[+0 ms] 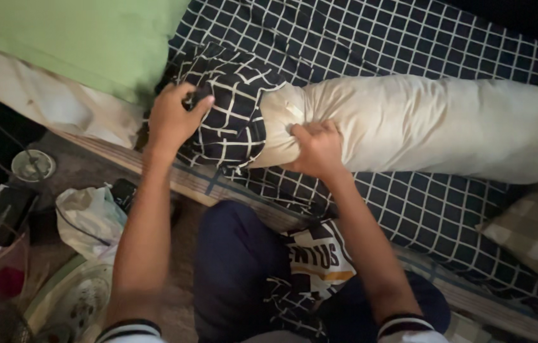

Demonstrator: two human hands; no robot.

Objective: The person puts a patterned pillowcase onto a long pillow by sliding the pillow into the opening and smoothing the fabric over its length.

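Bed (408,38): covered in a dark navy sheet with a white grid, filling the upper and right of the frame.

Long pillow (446,124): cream, bolster-shaped, lying across the bed from centre to the right edge.

Green pillow (72,38): upper left corner, resting on a pale cloth.

Pillowcase (234,108): navy with white checks, bunched over the left end of the long pillow, left of centre.

Checked cushion (535,235): beige, at the lower right edge.

Left hand (173,117): fingers curled tight, gripping the bunched pillowcase at its left side.

Right hand (316,149): fingers closed, pinching the cream fabric of the long pillow just beside the pillowcase's open edge.

White plastic bag (88,216): crumpled, on the floor at lower left.

Small round glass dish (33,165): on the floor at the left edge.
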